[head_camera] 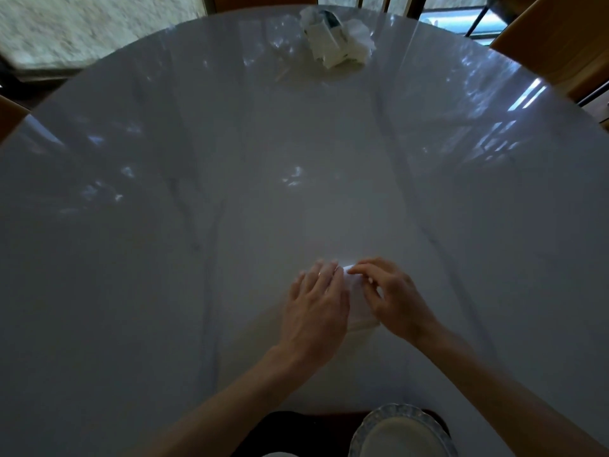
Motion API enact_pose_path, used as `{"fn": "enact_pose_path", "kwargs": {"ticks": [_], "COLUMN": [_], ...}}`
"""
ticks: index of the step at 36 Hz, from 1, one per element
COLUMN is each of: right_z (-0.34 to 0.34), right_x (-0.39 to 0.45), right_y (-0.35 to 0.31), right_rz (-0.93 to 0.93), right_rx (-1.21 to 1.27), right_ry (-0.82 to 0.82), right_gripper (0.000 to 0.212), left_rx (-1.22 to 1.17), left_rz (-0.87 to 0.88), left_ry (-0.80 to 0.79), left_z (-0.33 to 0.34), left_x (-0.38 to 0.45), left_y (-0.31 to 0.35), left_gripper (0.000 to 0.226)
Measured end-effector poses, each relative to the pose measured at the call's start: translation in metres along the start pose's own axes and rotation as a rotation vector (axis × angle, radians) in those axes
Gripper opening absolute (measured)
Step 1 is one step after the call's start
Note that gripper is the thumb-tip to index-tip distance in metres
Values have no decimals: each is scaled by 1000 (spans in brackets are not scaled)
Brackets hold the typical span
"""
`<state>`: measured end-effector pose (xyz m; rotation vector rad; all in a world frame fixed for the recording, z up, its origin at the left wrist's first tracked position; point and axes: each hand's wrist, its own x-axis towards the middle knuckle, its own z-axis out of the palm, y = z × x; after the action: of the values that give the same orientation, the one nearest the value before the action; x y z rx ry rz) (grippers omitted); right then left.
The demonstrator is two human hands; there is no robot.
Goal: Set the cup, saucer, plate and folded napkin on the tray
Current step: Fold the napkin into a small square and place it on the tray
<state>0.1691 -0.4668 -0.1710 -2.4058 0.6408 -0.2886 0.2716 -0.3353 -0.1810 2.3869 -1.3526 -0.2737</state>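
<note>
Head view: 2 hands on napkin

Left hand (pixel 316 298) fingers flat, pressing the white napkin (pixel 361 306); right hand (pixel 392 293) fingertips curled, pinching its far edge. Napkin lies mid-table (pixel 197 192). Plate (pixel 402 430) nearer than napkin, at table's near edge. Crumpled packet (pixel 333 37) far side.

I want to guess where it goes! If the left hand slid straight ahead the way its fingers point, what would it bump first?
Probably nothing soon: ahead of the left hand lies bare table. The napkin pack at the far edge seems roughly in line, though depth is unclear.
</note>
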Motion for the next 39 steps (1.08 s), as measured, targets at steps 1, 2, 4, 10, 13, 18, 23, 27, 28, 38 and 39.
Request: {"fn": "enact_pose_path", "kwargs": {"ticks": [1, 2, 4, 10, 13, 18, 23, 27, 28, 38, 39], "right_z": [5, 11, 20, 28, 26, 23, 9, 7, 8, 1, 0], "right_x": [1, 0, -5, -15, -14, -12, -16, -13, -12, -1, 2], "right_y": [0, 0, 0, 16, 23, 30, 38, 39, 40, 39, 38], "right_rz": [-38, -67, -68, -70, -56, -43, 32, 83, 79, 66, 69], "right_rx": [-75, -154, -290, -505, -494, -462, -429, -397, -393, -217, -207], "right_ry": [-6, -32, -109, -299, -370, -409, -455, -489, -481, -312, -295], "right_gripper": [29, 34, 45, 54, 56, 61, 63, 71, 74, 87, 89], "left_rx": [13, 33, 71, 156, 196, 207, 200, 105, 80, -133, -145], "left_rz": [-12, -20, -45, -24, 8, 31, -7, -62, -68, -170, -185], "left_ry": [-11, -29, -103, -191, -185, -175, -266, -283, -253, -241, -245], "left_z": [3, 7, 12, 22, 22, 22, 14, 9, 8, -7, -8], "left_x": [-1, -2, -3, -7, -8, -10, -10, -2, 0, 31, 33], "left_y": [1, 0, -5, -20, -25, -34, -38, -40, -40, -38, -37], "left_gripper": [43, 45, 50, 58, 60, 61, 65, 78, 82, 64, 62]}}
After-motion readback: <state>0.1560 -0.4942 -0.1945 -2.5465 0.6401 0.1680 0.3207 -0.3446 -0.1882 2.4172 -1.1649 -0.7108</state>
